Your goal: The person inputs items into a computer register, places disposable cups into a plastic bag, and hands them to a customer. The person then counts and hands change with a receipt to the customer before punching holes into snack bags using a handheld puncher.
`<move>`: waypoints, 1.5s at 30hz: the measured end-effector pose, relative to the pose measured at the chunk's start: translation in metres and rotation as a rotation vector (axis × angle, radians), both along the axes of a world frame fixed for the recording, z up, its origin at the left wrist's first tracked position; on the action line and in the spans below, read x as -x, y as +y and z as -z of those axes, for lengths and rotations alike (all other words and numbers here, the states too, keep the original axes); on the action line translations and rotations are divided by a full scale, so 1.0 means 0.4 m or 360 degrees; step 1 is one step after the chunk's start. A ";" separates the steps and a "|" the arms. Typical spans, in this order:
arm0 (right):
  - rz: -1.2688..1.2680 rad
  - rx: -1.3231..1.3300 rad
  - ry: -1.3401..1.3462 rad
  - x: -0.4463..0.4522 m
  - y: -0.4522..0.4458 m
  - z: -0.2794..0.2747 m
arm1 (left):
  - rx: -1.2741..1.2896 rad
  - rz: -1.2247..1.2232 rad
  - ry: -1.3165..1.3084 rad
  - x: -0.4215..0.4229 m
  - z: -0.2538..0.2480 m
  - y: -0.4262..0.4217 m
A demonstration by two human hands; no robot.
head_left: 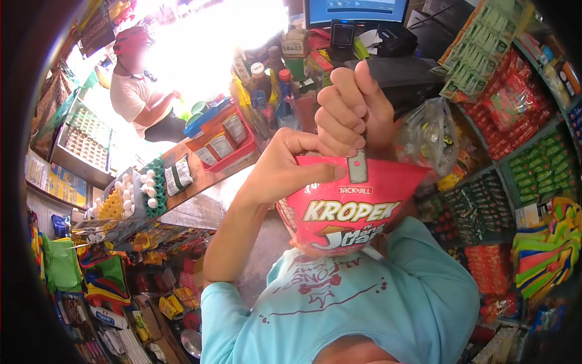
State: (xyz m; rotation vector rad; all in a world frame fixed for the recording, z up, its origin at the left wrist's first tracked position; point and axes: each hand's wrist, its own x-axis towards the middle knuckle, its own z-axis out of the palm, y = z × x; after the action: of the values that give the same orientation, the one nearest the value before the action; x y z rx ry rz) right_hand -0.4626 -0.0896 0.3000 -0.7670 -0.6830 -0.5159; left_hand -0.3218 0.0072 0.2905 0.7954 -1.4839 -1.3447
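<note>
A red bag of Kropek snack chips [351, 209] hangs upright in front of my chest, its printed front toward me. My left hand [288, 170] is closed on the bag's upper left edge, thumb on the front. Above the bag's top edge, my right hand [351, 112] is curled into a fist with the thumb raised. From beneath its fingers a flat grey strip with a red dot [357, 167] reaches down over the front of the bag. What kind of tool or clip this strip is, I cannot tell; its upper part is hidden in my right hand.
A counter [200, 206] on the left holds egg trays [124, 197] and a red basket [233, 148] of packs. Bottles [285, 85] and a monitor [354, 12] stand ahead. Hanging sachets [485, 48] and stocked shelves [539, 164] line the right. A person wearing a helmet [136, 97] is outside.
</note>
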 end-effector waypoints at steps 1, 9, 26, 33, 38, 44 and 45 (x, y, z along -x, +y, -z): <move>0.0004 0.0018 0.0012 0.001 -0.002 0.001 | 0.0000 0.0008 -0.0010 -0.001 0.001 -0.003; 0.0144 -0.0174 0.0143 0.014 0.003 0.007 | -0.0041 0.0064 -0.0013 -0.001 0.034 -0.026; 0.0824 -0.0057 -0.0289 0.071 -0.014 0.041 | -0.0492 0.0131 0.0585 0.040 0.073 -0.039; 0.0472 -0.0142 0.0006 0.083 -0.001 0.004 | -0.0163 0.0160 0.0246 0.038 0.057 -0.061; 0.0072 -0.0175 0.0345 0.082 -0.015 0.009 | 0.0088 0.0103 0.0014 0.059 0.011 -0.044; 0.0232 -0.0094 0.0683 0.092 -0.016 0.053 | -0.0055 0.0031 -0.0068 0.065 0.052 -0.034; 0.0269 -0.0053 0.0702 0.094 -0.012 0.056 | -0.0050 0.0028 -0.0072 0.063 0.066 -0.036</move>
State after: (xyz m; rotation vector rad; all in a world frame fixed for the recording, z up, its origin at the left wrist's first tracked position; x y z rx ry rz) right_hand -0.5001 -0.0945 0.2774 -0.8763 -0.2010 -0.4882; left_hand -0.3471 -0.0070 0.2640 0.8393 -1.5113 -1.3747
